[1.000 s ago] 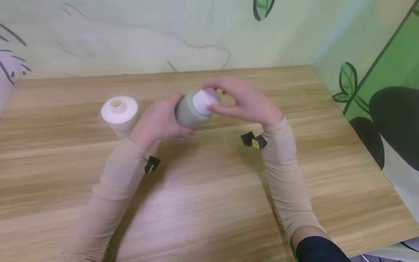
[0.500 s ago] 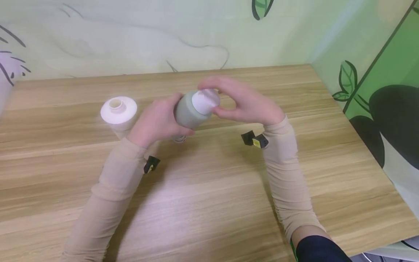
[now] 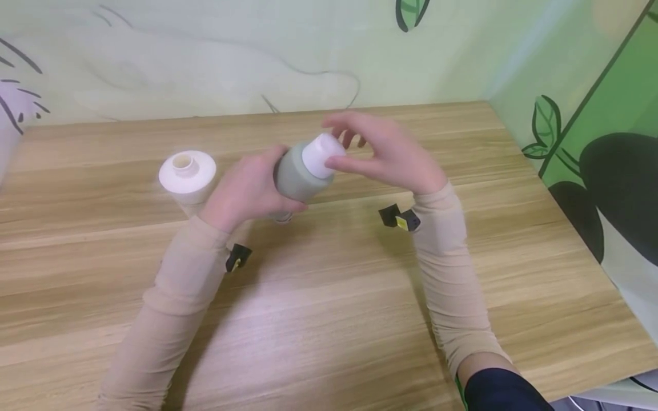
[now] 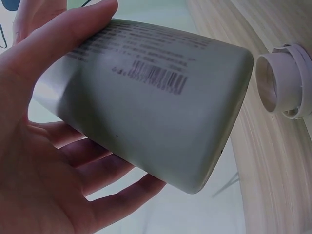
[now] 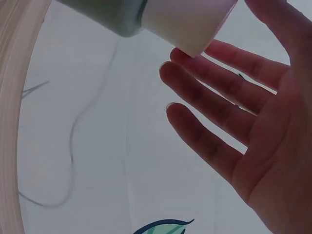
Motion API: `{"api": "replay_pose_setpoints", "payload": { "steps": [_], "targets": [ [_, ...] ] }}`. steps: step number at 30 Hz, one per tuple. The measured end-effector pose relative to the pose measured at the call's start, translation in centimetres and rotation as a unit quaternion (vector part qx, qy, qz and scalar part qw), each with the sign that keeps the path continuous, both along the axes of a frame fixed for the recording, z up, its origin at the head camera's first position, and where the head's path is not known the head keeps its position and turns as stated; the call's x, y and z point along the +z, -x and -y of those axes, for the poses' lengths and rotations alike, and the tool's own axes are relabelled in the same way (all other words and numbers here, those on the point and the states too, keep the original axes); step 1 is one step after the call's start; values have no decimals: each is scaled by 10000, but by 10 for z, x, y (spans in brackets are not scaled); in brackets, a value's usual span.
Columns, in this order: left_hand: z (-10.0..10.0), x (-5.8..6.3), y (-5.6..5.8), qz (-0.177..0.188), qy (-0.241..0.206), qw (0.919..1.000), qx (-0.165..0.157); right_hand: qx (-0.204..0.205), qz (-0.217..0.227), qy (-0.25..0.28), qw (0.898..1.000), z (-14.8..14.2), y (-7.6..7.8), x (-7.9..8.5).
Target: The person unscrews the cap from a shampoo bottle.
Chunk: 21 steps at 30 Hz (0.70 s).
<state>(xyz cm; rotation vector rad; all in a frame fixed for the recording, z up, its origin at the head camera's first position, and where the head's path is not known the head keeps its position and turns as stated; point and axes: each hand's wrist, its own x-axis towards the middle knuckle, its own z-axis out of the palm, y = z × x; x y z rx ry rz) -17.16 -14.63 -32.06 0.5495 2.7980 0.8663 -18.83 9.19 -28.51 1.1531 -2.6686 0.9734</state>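
Note:
My left hand (image 3: 249,185) grips a grey-green bottle (image 3: 298,174) round its body, holding it tilted above the table. In the left wrist view, the bottle's (image 4: 146,107) printed text and barcode show, with its base towards the right. A white cap (image 3: 321,155) covers the bottle's upper end, which points towards my right hand. My right hand (image 3: 393,154) is at this cap, its thumb against the side and its other fingers raised and spread. The right wrist view shows those fingers (image 5: 209,141) loosely extended, with one fingertip close to the cap's (image 5: 187,24) edge.
A white bottle (image 3: 203,174) with an uncovered neck stands on the wooden table (image 3: 308,319), left of my left hand. Below the held bottle lies a small white ring-shaped piece (image 4: 282,83), mostly hidden in the head view. A painted wall (image 3: 231,57) borders the table's back.
The right hand's index finger has lifted off the white cap and its fingers have spread. The cap looks turned. My left hand and the bottle stay in place.

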Motion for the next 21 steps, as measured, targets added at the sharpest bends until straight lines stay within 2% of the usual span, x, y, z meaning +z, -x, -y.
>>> {"api": "replay_pose_setpoints", "payload": {
  "steps": [9, 21],
  "targets": [
    [1, 0, -1, 124, 91, 9999, -8, 404, -88, 327, 9986, 0, 2, -4],
    [3, 1, -2, 186, 129, 9997, -11, 1054, -23, 238, 9941, -2, 1, 0]
  ]
}}
